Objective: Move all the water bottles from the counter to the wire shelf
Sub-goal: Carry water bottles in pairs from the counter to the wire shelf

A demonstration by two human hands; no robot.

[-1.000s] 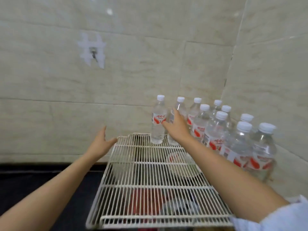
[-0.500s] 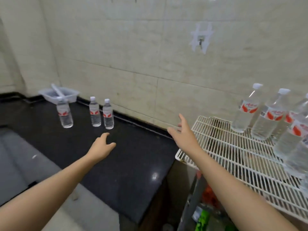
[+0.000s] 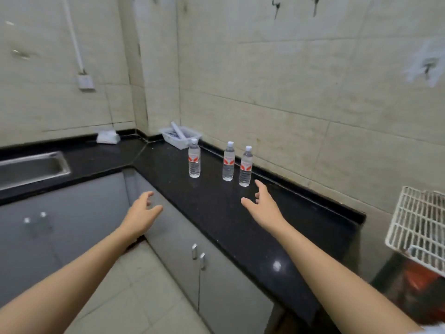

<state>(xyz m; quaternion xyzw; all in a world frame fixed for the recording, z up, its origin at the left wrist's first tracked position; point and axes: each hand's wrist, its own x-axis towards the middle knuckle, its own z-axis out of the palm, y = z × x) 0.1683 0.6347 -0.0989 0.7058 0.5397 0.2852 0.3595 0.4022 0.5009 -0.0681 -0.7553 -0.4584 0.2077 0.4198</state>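
Observation:
Three clear water bottles with white caps and red labels stand upright on the black counter (image 3: 216, 213) near the wall: a left bottle (image 3: 194, 158), a middle bottle (image 3: 228, 161) and a right bottle (image 3: 245, 166). My right hand (image 3: 263, 204) is open over the counter, just in front of the right bottle and not touching it. My left hand (image 3: 142, 212) is open and empty, off the counter's front edge above the cabinets. A corner of the white wire shelf (image 3: 417, 225) shows at the right edge; no bottles on it are in view.
A white plastic basket (image 3: 181, 135) sits in the counter's back corner. A steel sink (image 3: 31, 168) is set into the left counter, with a white packet (image 3: 107, 136) behind it. Grey cabinet doors (image 3: 192, 256) run below. Red items (image 3: 423, 277) lie under the shelf.
My view has swung left from the wire shelf to the counter. My right hand let go of a bottle on the shelf and now reaches toward the three counter bottles; both hands are empty.

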